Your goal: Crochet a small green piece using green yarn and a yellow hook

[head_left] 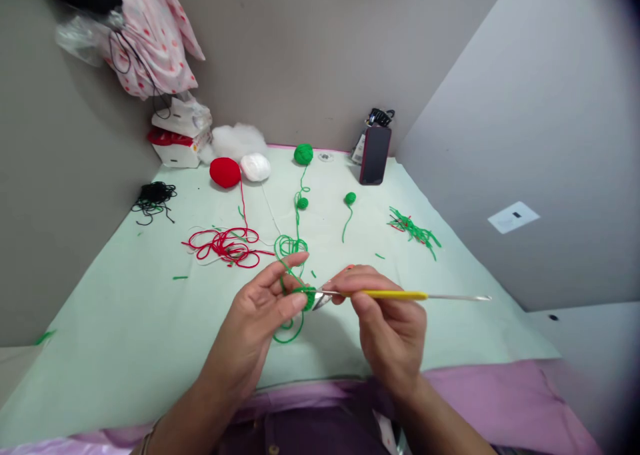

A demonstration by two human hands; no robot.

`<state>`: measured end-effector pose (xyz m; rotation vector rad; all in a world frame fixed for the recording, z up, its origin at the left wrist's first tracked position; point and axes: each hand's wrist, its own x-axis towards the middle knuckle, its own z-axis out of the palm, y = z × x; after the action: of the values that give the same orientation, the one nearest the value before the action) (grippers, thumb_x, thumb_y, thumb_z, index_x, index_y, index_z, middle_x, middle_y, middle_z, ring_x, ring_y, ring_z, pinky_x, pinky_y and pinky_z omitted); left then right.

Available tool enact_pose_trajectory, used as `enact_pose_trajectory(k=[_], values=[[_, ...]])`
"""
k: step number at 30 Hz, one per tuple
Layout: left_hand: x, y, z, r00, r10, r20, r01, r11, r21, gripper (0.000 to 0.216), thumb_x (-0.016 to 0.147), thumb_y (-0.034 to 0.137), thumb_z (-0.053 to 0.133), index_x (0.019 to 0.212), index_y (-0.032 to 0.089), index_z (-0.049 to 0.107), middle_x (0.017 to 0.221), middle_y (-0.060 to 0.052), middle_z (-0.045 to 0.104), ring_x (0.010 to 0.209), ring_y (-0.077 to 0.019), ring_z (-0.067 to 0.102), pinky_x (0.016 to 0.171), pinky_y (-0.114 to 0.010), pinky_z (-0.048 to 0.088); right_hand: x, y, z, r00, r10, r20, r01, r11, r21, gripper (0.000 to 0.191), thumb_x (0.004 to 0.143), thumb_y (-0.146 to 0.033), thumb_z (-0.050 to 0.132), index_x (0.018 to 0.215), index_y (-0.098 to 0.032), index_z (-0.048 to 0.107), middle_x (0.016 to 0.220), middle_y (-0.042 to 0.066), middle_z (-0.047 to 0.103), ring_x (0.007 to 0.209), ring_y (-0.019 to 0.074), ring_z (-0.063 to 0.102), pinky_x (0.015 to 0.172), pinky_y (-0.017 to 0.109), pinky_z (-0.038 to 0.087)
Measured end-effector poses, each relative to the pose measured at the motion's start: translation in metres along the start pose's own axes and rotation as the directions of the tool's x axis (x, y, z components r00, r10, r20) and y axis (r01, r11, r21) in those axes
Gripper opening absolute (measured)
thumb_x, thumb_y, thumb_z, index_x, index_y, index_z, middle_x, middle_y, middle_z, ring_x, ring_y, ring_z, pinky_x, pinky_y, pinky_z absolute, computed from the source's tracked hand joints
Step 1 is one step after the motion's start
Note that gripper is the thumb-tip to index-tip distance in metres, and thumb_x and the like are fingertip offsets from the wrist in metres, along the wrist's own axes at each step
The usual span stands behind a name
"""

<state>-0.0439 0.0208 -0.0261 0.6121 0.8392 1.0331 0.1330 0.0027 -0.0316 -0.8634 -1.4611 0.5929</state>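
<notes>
My left hand point(263, 308) pinches a small green crochet piece point(309, 298) between thumb and fingers, with green yarn point(289, 247) looped over the index finger and hanging below. My right hand point(387, 321) grips a yellow-handled crochet hook point(400, 295) whose metal tip meets the green piece. The yarn trails back across the pale green cloth point(125, 321) to a green yarn ball point(303, 153) near the wall.
A red yarn ball point(225, 172), a white ball point(255, 167) and white stuffing point(234, 140) lie at the back. Tangled red yarn point(227, 247), black yarn point(154, 196), green scraps point(415, 231), two small green pieces point(350, 198) and a standing phone point(375, 155) are about.
</notes>
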Motion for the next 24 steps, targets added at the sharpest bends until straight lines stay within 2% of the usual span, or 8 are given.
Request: enact_pose_trajectory(k=[3, 7, 9, 11, 13, 16, 20, 24], values=[[-0.002, -0.003, 0.002, 0.997, 0.046, 0.057, -0.051, 0.994, 0.101, 0.043, 0.079, 0.031, 0.096, 0.121, 0.034, 0.087, 0.086, 0.000, 0.072, 0.088, -0.0175, 0.063, 0.082, -0.028, 0.049, 0.002, 0.000, 0.003, 0.998, 0.000, 0.060, 0.002, 0.999, -0.033, 0.018, 0.107, -0.022, 0.064, 0.110, -0.026, 0.082, 0.096, 0.007, 0.085, 0.091, 0.0235, 0.079, 0.077, 0.039, 0.065], [0.000, -0.008, 0.004, 0.995, 0.094, 0.024, -0.095, 0.993, 0.075, 0.041, 0.079, 0.029, 0.097, 0.119, 0.033, 0.087, 0.087, 0.002, 0.075, 0.089, -0.0159, 0.066, 0.087, -0.026, 0.052, -0.006, 0.004, 0.004, 0.979, -0.168, 0.113, 0.191, 0.954, -0.231, 0.035, 0.104, -0.008, 0.064, 0.129, -0.029, 0.078, 0.110, 0.008, 0.085, 0.096, 0.0223, 0.080, 0.083, 0.039, 0.066], [0.001, -0.008, 0.004, 0.999, 0.044, 0.031, -0.044, 0.999, -0.012, 0.044, 0.077, 0.029, 0.098, 0.120, 0.031, 0.086, 0.086, 0.002, 0.076, 0.083, -0.0142, 0.067, 0.089, -0.026, 0.053, -0.010, 0.005, 0.002, 0.947, -0.263, 0.186, 0.315, 0.878, -0.361, 0.042, 0.102, -0.007, 0.065, 0.136, -0.029, 0.075, 0.119, 0.011, 0.084, 0.102, 0.0243, 0.080, 0.084, 0.040, 0.067], [0.003, -0.007, 0.003, 0.996, -0.053, 0.068, 0.059, 0.993, -0.098, 0.046, 0.076, 0.031, 0.098, 0.120, 0.027, 0.087, 0.087, 0.000, 0.078, 0.081, -0.0140, 0.068, 0.090, -0.027, 0.054, -0.011, 0.006, 0.000, 0.935, -0.297, 0.193, 0.350, 0.854, -0.385, 0.044, 0.102, -0.007, 0.064, 0.138, -0.029, 0.074, 0.119, 0.011, 0.084, 0.102, 0.0251, 0.080, 0.082, 0.040, 0.067], [0.005, -0.005, 0.001, 0.988, -0.125, 0.090, 0.137, 0.978, -0.155, 0.043, 0.075, 0.032, 0.098, 0.116, 0.023, 0.088, 0.088, -0.003, 0.079, 0.085, -0.0153, 0.070, 0.090, -0.026, 0.053, -0.009, 0.005, -0.001, 0.968, -0.234, 0.089, 0.250, 0.923, -0.294, 0.039, 0.103, -0.008, 0.062, 0.132, -0.029, 0.077, 0.108, 0.009, 0.085, 0.093, 0.0237, 0.079, 0.079, 0.040, 0.065], [0.005, -0.002, 0.001, 0.992, -0.110, 0.058, 0.118, 0.980, -0.161, 0.039, 0.075, 0.032, 0.098, 0.111, 0.024, 0.090, 0.085, -0.002, 0.079, 0.085, -0.0155, 0.070, 0.088, -0.025, 0.051, -0.004, 0.002, 0.000, 0.998, -0.029, -0.053, 0.025, 0.997, -0.072, 0.023, 0.107, -0.018, 0.063, 0.116, -0.028, 0.082, 0.093, 0.005, 0.083, 0.078, 0.0207, 0.074, 0.077, 0.040, 0.062], [0.001, -0.002, 0.004, 0.996, -0.041, 0.075, 0.045, 0.997, -0.057, 0.040, 0.077, 0.031, 0.097, 0.116, 0.030, 0.088, 0.087, 0.000, 0.078, 0.091, -0.0162, 0.067, 0.095, -0.028, 0.047, 0.001, 0.002, 0.003, 0.993, 0.120, -0.002, -0.119, 0.988, 0.097, 0.017, 0.106, -0.030, 0.068, 0.106, -0.028, 0.085, 0.092, 0.005, 0.083, 0.082, 0.0200, 0.075, 0.070, 0.034, 0.062], [-0.002, -0.003, 0.006, 0.995, -0.042, 0.091, 0.046, 0.998, -0.052, 0.045, 0.080, 0.030, 0.095, 0.123, 0.032, 0.085, 0.088, 0.001, 0.076, 0.095, -0.0176, 0.065, 0.098, -0.031, 0.043, 0.002, 0.004, 0.006, 0.994, 0.107, -0.005, -0.106, 0.989, 0.104, 0.016, 0.105, -0.028, 0.070, 0.107, -0.029, 0.086, 0.092, 0.004, 0.082, 0.085, 0.0188, 0.075, 0.073, 0.032, 0.062]])
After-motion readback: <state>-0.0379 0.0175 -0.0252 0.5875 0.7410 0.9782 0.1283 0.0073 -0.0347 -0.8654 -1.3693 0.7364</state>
